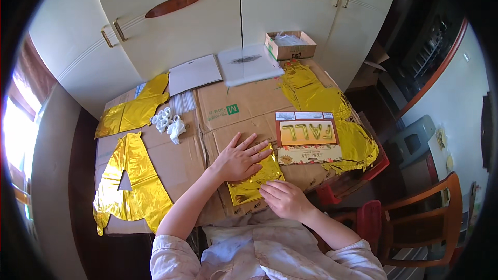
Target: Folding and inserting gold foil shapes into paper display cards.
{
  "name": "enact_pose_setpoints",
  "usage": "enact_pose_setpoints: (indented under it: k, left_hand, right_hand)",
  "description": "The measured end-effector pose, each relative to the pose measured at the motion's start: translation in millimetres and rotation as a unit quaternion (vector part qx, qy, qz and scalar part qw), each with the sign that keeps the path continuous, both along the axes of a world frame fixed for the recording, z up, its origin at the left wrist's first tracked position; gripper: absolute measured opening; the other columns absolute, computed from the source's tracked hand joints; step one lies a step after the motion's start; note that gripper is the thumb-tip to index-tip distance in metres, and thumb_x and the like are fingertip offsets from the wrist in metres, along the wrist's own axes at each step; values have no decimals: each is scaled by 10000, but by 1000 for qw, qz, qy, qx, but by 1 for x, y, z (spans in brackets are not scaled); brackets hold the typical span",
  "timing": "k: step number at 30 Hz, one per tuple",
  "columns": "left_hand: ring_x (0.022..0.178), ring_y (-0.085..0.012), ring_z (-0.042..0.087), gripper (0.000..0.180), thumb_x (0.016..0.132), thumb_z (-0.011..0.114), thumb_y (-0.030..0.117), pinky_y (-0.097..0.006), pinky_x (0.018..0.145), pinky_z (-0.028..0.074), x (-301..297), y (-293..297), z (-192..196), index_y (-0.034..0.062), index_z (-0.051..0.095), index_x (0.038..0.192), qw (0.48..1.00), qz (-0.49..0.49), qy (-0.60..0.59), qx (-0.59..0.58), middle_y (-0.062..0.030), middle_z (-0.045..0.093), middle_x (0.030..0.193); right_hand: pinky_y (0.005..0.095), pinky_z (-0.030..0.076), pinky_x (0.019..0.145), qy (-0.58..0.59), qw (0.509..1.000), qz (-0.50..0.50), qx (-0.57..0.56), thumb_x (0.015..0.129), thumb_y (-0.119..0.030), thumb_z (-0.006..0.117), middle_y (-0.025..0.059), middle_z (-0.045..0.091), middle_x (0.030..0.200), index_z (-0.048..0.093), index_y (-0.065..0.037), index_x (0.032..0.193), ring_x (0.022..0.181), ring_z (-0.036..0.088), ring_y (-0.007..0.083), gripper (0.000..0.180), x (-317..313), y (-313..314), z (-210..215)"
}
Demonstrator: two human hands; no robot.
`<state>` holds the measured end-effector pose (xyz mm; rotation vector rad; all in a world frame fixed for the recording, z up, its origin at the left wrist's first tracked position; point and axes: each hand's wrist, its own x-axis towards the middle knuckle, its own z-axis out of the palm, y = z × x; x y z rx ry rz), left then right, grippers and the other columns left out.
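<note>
A folded gold foil balloon (pixel 245 193) lies on the cardboard near the table's front edge. My left hand (pixel 238 162) rests flat on its upper part, fingers spread. At its lower right edge my right hand (pixel 286 200) is closed, thumb and fingers pinching the foil. Just beyond, to the right, lies a printed header card (pixel 309 148) picturing gold letter balloons. A flat gold A-shaped foil balloon (pixel 151 194) is spread out at the left, with another gold foil balloon (pixel 136 110) behind it. More flat gold foil balloons (pixel 358 142) are heaped along the right side.
Several white ribbon rolls (pixel 163 119) and clear straws (pixel 182 101) lie left of centre. At the back are a stack of white cards (pixel 195 75), clear plastic bags (pixel 248 67) and an open carton (pixel 298 51). A wooden chair (pixel 423 223) stands right of the table.
</note>
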<state>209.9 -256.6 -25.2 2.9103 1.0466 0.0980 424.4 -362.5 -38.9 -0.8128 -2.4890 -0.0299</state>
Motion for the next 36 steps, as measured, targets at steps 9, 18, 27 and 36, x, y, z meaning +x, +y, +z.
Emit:
enact_pose_setpoints:
  k: [9, 18, 27, 36]
  left_hand:
    - [1469, -296, 198, 559, 999, 370, 426, -545, 1190, 89, 3, -5, -5, 211, 312, 1512, 1000, 6, 0, 7, 6, 301, 1568]
    - [1464, -299, 214, 572, 999, 385, 407, -521, 1190, 101, 0, -6, -4, 163, 310, 1510, 1000, -4, -19, -15, -25, 315, 1562]
    - [1452, -296, 253, 599, 975, 433, 362, -517, 1182, 136, 1, -41, -5, 67, 328, 1486, 995, -70, -57, -31, -113, 336, 1540]
    - [1434, -332, 283, 954, 815, 532, 707, -529, 1179, 150, -50, -100, 19, 15, 369, 1451, 980, -67, -110, -152, -180, 369, 1507]
  right_hand:
    - [341, 499, 939, 33, 999, -10, -24, 791, -125, 654, 77, 670, 1075, 689, 0, 991, 1075, 607, 219, 238, -5, 0, 1]
    - [468, 276, 1143, -22, 993, 49, -102, 821, -477, 673, 113, 446, 1432, 495, -121, 1364, 1346, 399, 264, 673, 15, 17, 19]
    - [482, 338, 1115, -175, 982, 72, -14, 820, -326, 655, 21, 536, 1370, 560, -243, 1321, 1288, 477, 198, 517, 44, 10, 10]
    - [456, 397, 1076, 10, 994, 112, 8, 819, -148, 645, -29, 704, 1078, 709, -163, 1033, 1057, 649, 152, 223, 44, 8, -5]
